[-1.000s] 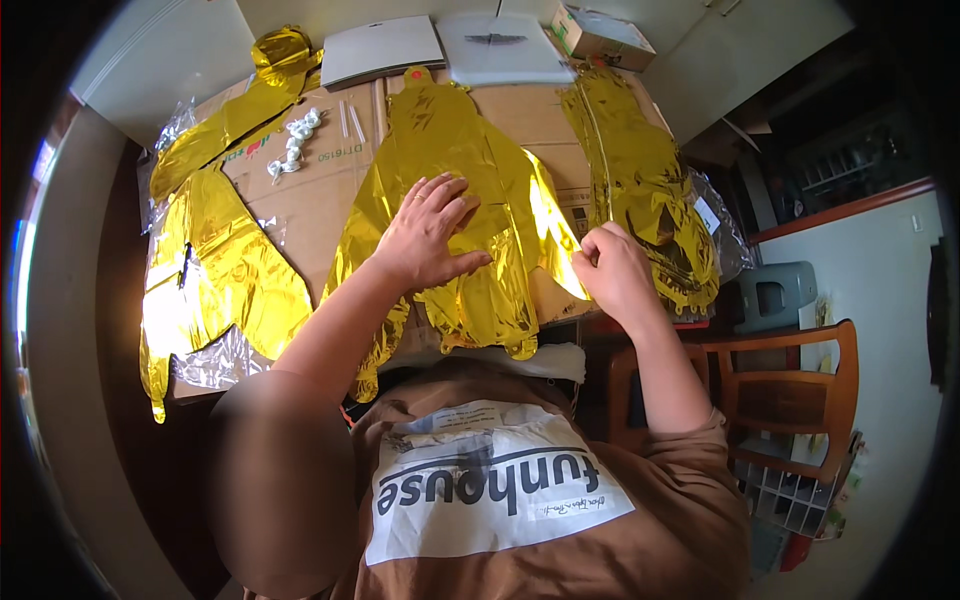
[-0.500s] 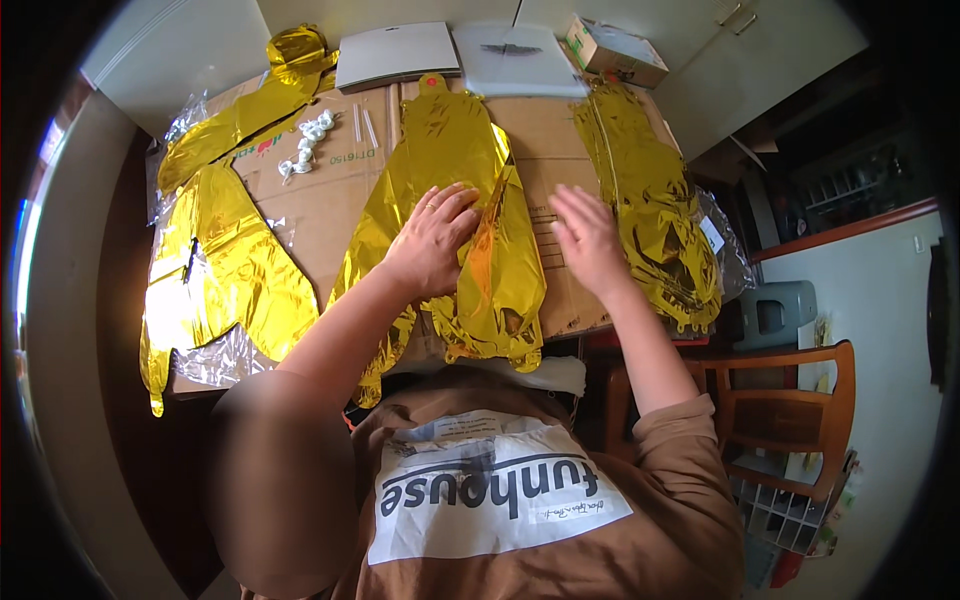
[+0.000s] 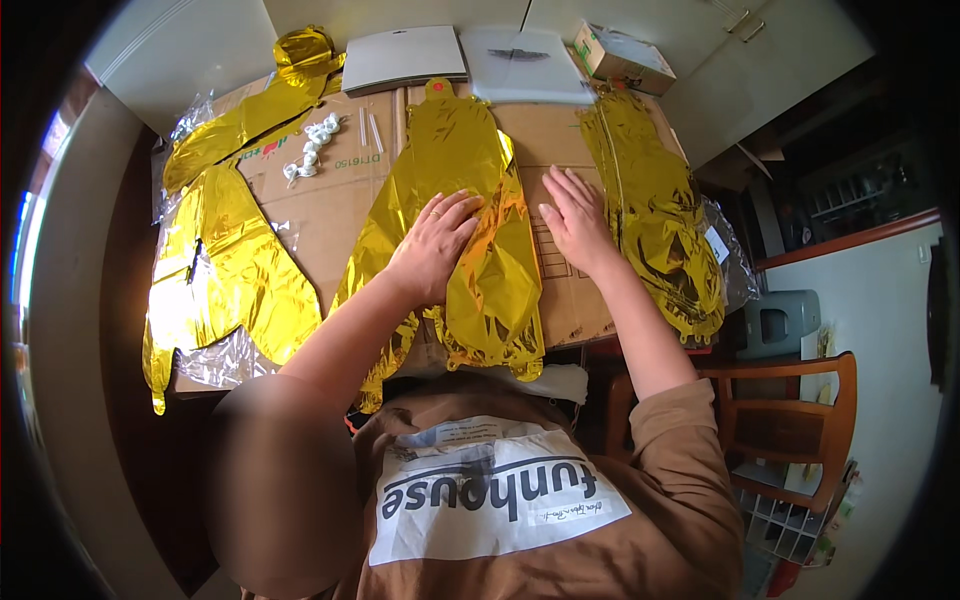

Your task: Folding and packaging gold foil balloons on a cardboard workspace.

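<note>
Both hands lie open and flat, fingers spread, gripping nothing. The left hand (image 3: 437, 243) presses on the middle gold foil balloon (image 3: 470, 190). The right hand (image 3: 573, 220), which a moment ago pinched the balloon's right edge, now rests palm down on the cardboard sheet (image 3: 330, 215) just beside it. The balloon lies flat, smoothed. Other gold balloons (image 3: 655, 210) flank it.

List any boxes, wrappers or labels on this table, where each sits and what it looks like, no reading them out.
Small carton: far right edge, white and green, tilted.
Clear plastic wrapper: right edge, under a gold foil balloon, with a small white label.
Flattened cardboard box: brown, covers the table, printed lettering.
</note>
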Tool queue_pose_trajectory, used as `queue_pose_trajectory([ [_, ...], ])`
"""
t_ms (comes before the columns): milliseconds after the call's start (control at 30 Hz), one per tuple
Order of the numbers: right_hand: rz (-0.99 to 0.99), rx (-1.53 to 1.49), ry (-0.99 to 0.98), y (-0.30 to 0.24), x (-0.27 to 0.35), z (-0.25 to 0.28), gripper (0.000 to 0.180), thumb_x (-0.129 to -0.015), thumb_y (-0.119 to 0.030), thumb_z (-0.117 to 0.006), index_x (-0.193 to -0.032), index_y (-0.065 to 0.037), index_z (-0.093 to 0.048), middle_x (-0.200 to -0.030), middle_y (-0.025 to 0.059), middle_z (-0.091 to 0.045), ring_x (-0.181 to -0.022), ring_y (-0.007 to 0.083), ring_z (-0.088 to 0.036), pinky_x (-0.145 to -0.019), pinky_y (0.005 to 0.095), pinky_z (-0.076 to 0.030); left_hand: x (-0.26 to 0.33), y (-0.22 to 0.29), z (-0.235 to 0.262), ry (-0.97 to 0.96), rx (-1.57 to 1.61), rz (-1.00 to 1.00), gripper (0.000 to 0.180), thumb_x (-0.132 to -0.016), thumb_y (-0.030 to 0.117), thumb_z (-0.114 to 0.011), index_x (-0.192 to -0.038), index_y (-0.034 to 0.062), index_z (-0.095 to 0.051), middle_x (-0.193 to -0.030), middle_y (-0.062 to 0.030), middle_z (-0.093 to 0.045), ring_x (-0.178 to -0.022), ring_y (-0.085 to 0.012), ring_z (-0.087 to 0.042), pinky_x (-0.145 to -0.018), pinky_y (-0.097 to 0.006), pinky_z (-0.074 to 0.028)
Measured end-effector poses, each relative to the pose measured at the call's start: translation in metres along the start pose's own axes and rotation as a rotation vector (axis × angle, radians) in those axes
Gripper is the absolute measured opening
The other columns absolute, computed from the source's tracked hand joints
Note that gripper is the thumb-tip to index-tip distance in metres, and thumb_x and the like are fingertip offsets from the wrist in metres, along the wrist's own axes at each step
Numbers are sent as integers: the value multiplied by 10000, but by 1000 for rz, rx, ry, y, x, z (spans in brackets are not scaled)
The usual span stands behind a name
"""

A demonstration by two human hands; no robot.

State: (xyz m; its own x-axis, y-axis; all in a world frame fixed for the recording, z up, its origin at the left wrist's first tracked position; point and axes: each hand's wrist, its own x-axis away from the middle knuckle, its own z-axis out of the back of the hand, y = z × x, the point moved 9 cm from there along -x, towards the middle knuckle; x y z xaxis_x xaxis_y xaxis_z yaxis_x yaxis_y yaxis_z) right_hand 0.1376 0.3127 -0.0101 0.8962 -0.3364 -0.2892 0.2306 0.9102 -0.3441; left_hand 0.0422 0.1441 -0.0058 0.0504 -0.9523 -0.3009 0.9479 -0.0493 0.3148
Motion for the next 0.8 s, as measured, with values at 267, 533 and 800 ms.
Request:
queue_pose_trajectory([
  [267,148,-34,-157,-39,-9,-14,522,-1071,-342,-448,-1500,-44,-462,-1607,141,-388,-1509,321,-307,-1249,486,-189,-3,5,5,-9,-16,35,611,-750,90,-642,-1337,-1,-501,-1480,-178,-445,-1450,-364,-345,-1242,-498,-227],
  [533,201,-15,-86,-30,-1,-5,482,-1044,-295,-512,-1453,-41,-514,-1576,134,-435,-1482,316,-357,-1232,501,-239,-3,3,3,27,17,49,626,-710,67,-631,-1320,-9,-514,-1488,-178,-447,-1460,-365,-340,-1247,-498,-224],
  [800,211,106,-133,-45,6,-14,523,-1055,-338,-486,-1480,-34,-473,-1579,127,-426,-1485,312,-346,-1246,506,-187,-1,2,2,-83,-72,45,705,-722,101,-667,-1392,3,-472,-1522,-162,-405,-1487,-353,-296,-1261,-483,-187],
])
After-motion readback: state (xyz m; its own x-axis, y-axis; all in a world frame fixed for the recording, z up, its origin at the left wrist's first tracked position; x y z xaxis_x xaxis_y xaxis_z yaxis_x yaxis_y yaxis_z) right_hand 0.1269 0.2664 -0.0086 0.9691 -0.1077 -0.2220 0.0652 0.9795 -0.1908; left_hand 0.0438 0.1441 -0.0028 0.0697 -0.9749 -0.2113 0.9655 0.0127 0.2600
